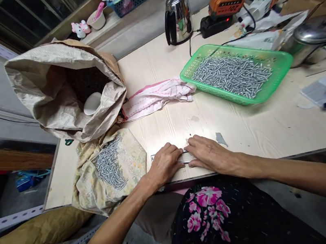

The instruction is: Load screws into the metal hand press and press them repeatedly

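Note:
A narrow metal-edged strip (185,161) lies flat on the table near its front edge, mostly covered by my hands. My left hand (165,162) grips its left part, fingers along the far side and thumb along the near side. On its right part my right hand (207,154) does the same, fingers and thumb closed on the two long edges. A gap between the hands shows two shiny rails. To the left, small silver metal pins (109,165) lie heaped on a flowered cloth (133,151). Many more metal pins (232,74) fill a green plastic basket (280,78).
A large open paper sack (30,85) stands at the back left, a pink-striped towel (156,98) beside it. Behind the basket are a steel kettle (180,16) and an orange battery (226,2) on a charger. A grey scrap (220,139) lies right of my hands.

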